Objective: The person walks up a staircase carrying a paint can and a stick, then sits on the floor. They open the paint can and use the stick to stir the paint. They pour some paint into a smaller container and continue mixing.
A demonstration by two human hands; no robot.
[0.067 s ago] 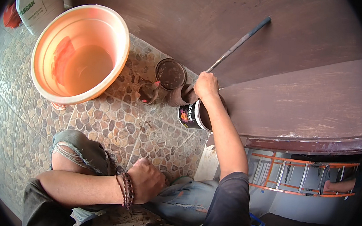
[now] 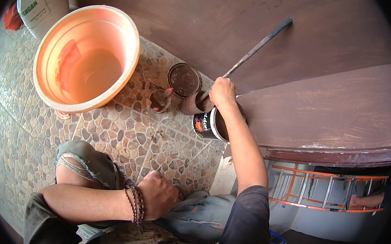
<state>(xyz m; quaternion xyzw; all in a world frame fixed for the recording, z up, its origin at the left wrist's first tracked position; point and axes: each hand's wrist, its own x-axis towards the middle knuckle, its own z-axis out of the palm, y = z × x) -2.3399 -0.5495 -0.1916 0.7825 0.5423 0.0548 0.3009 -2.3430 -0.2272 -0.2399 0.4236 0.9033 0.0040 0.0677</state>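
Note:
My right hand (image 2: 222, 93) is closed around a long metal rod (image 2: 258, 46) with a dark upper end, which slants up to the right. The rod's lower end goes into a small brown-coated container (image 2: 197, 104). Directly beside that container, under my right forearm, stands a black paint can (image 2: 206, 125) with a white rim, partly hidden by the arm. Over my lap, my left hand (image 2: 159, 195) rests in a loose fist, back upward, with a dark beaded bracelet (image 2: 137, 205) at the wrist. Nothing shows in its fingers.
A large orange basin (image 2: 129, 76) holding murky liquid stands left on the pebble-pattern floor. A round brown-smeared lid (image 2: 184, 80) and a small cup (image 2: 160, 101) lie between. A brown panel (image 2: 318, 105) rises ahead. Right are an orange ladder (image 2: 329, 192) and another person's hand (image 2: 358, 202).

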